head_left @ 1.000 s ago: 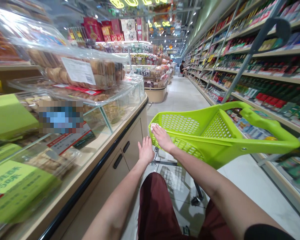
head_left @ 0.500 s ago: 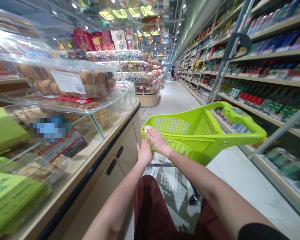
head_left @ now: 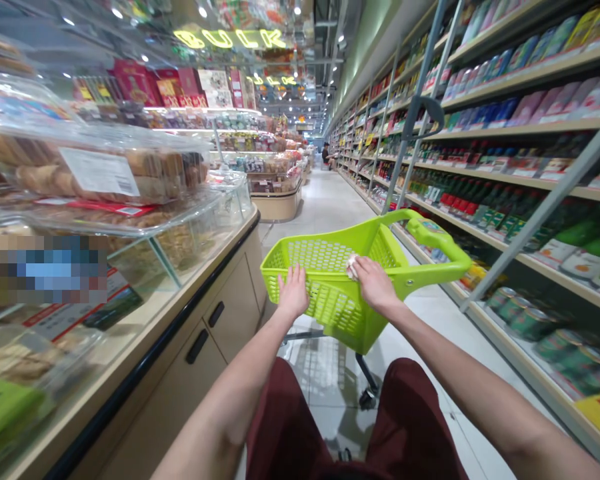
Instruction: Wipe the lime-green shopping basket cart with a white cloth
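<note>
A lime-green shopping cart (head_left: 325, 260) with perforated basket walls stands side-on before me, its handle off to the right. My right hand (head_left: 375, 283) presses a crumpled white cloth or tissue (head_left: 352, 266) against the upper rim of the near side, fingers closed on it. On the same side, nearer the front end, my left hand (head_left: 294, 292) rests with fingers stretched over the rim, holding nothing that I can see. Beneath the basket, a caster wheel (head_left: 368, 398) shows on the floor.
At left runs a counter (head_left: 215, 267) with a black bumper edge, stacked with clear packs of baked goods (head_left: 110, 167). Tall shelves (head_left: 520, 180) with bottles and cans line the right, a grey ladder (head_left: 410, 127) against them. A person (head_left: 326, 156) is far down the aisle.
My right hand with the white cloth has slid right along the cart's rim, from the front end to mid-side. My left hand now lies on the rim. The view has shifted right.
</note>
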Tool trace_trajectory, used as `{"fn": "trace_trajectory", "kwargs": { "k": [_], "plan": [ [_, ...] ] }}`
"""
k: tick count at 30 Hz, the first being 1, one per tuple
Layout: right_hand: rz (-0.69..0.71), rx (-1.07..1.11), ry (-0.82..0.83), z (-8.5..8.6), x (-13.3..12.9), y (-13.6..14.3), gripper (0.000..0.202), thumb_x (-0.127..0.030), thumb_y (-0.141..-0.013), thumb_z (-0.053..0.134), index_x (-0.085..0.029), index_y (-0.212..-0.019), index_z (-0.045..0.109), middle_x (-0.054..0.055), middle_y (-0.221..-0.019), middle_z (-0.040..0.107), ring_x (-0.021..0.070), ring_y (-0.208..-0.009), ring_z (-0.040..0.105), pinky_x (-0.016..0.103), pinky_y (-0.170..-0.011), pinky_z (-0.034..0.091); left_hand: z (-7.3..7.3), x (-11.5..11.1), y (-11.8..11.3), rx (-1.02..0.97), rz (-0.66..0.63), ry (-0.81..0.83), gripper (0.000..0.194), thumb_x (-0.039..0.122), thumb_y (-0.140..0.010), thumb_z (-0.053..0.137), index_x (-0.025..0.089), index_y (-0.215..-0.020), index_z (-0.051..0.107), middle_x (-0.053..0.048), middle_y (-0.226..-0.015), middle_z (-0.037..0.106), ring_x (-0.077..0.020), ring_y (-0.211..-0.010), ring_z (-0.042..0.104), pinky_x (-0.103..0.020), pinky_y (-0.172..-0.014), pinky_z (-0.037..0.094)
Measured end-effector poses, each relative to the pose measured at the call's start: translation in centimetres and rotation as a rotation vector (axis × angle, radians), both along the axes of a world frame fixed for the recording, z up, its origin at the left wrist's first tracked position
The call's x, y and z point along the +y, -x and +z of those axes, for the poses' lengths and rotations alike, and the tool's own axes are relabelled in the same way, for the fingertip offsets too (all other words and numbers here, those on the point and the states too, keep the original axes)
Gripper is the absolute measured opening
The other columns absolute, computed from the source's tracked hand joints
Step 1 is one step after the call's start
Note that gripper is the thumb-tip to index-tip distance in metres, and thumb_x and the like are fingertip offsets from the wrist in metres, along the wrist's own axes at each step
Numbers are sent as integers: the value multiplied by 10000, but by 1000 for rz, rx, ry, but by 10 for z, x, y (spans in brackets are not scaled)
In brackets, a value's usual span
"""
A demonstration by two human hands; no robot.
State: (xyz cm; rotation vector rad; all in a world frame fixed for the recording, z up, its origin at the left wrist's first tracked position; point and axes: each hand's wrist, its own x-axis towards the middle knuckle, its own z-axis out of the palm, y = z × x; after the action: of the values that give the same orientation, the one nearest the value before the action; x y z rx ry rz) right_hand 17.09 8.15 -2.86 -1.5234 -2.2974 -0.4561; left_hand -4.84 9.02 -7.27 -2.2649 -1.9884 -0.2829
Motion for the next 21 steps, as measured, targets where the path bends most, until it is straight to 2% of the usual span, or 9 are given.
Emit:
{"fn": "trace_trajectory", "kwargs": {
  "k": [3,7,10,13,17,19,21],
  "plan": [
    [-47,-9,-55,3,-9,-31,462,-60,-778,371,-128,-1222,478,83,-1323,427,259,-1223,327,397,-999,280,5,10,-20,3,-81,57,746,273,-697,485,157,-1364,173,-84,-1454,168,-258,-1334,92,-542,-1052,99],
    [-53,10,-118,-2,-10,-47,468,-49,-774,352,-131,-1214,486,80,-1318,433,253,-1230,319,408,-999,283,5,15,-36,2,-108,77,722,277,-684,499,157,-1341,224,-109,-1390,319,-261,-1304,200,-553,-1045,107],
    [-38,38,-164,-2,-6,-62,449,-57,-775,351,-130,-1189,507,99,-1289,461,249,-1224,325,413,-980,309,2,10,-43,13,-134,57,724,254,-688,482,174,-1351,199,-94,-1410,285,-250,-1315,170,-549,-1048,95],
    [-58,84,-265,10,-3,-96,424,-64,-772,350,-105,-1153,532,128,-1249,488,247,-1200,352,401,-969,325,-3,3,-50,9,-168,47,744,241,-691,463,172,-1366,157,-76,-1442,212,-243,-1330,119,-553,-1049,84],
    [-209,112,-344,33,-1,-150,384,-109,-782,369,-81,-1124,542,167,-1209,497,276,-1160,387,424,-952,328,-6,-4,-61,-9,-190,38,769,225,-674,468,163,-1373,153,-69,-1448,193,-240,-1331,119,-549,-1054,75],
    [-247,97,-282,34,0,-155,377,-110,-772,381,-84,-1109,548,175,-1196,500,280,-1148,400,423,-934,342,-6,-7,-66,-14,-191,37,768,213,-672,468,166,-1374,160,-65,-1449,193,-234,-1332,119,-538,-1060,74],
    [-207,72,-178,26,2,-139,385,-92,-760,379,-94,-1104,554,170,-1205,496,268,-1157,397,405,-934,345,-7,-10,-70,-11,-192,40,763,207,-674,463,169,-1375,162,-60,-1451,182,-225,-1335,108,-532,-1063,70]
  ]
}}
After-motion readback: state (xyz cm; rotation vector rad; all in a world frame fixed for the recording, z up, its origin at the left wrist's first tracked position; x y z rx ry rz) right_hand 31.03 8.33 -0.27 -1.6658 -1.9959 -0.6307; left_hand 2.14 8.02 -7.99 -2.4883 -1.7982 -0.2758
